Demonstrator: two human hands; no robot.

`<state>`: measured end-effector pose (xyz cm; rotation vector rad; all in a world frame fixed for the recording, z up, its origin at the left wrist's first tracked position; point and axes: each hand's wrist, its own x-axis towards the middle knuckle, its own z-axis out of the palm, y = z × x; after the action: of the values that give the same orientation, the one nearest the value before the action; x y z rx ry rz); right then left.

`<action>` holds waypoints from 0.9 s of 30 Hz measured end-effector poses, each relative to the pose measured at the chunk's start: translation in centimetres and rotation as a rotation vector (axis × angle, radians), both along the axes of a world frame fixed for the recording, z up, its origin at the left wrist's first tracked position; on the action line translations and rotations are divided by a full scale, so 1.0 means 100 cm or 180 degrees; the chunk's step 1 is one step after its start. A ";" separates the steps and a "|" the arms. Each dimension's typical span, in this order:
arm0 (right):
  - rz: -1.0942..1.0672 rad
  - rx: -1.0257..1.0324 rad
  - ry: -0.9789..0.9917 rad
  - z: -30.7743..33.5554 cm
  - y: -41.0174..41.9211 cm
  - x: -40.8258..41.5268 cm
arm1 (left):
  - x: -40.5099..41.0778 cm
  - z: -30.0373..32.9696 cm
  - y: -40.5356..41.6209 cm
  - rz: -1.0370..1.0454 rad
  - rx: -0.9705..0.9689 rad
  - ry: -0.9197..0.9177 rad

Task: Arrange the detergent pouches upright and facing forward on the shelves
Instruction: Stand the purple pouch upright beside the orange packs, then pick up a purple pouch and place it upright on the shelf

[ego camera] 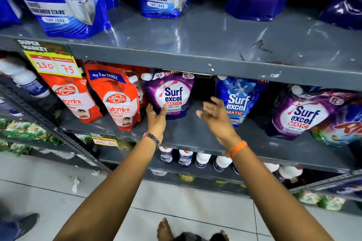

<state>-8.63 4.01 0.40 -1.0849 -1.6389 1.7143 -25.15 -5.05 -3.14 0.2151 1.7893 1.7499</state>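
Head view showed the left hand point(156, 118) gripping the purple pouch point(172, 96) by its corner, the right hand point(214, 115) spread empty beside the blue pouch point(239, 100).

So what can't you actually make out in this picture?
Head view:
- Tops of the blue pouches on the top shelf: cut off by the upper edge.
- Most fingers of the left hand: hidden behind the purple pouch it holds.
- Print on the green packs, far left: too blurred to read.
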 end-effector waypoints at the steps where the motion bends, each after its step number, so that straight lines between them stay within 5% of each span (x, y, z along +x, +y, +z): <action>1: -0.0076 -0.0157 0.0059 -0.007 -0.006 0.023 | 0.012 -0.001 -0.004 -0.0011 -0.0043 -0.0031; 7: -0.1536 -0.0509 0.0151 -0.041 0.016 0.165 | 0.097 -0.014 0.006 -0.0230 -0.0344 -0.0580; 11: -0.2131 -0.0323 -0.0043 -0.053 0.056 0.233 | 0.170 -0.005 0.048 -0.1025 -0.0318 -0.0474; 15: -0.1676 -0.0103 -0.0490 -0.055 0.095 0.267 | 0.228 0.002 0.111 -0.1870 -0.0435 0.0110; 19: -0.1141 0.0130 -0.0273 -0.054 0.131 0.272 | 0.249 -0.004 0.165 -0.2485 -0.0514 0.0603; 24: -0.0460 0.0395 -0.0355 -0.068 0.166 0.283 | 0.247 -0.059 0.204 -0.2650 -0.0846 0.1633; 27: -0.0315 0.0458 -0.0417 -0.068 0.171 0.283 | 0.262 -0.039 0.195 -0.2488 -0.0718 0.1919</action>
<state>19.70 21.13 -6.41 -1.2088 -1.7284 1.4662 1.01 14.42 -6.99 1.2609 1.8887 0.9583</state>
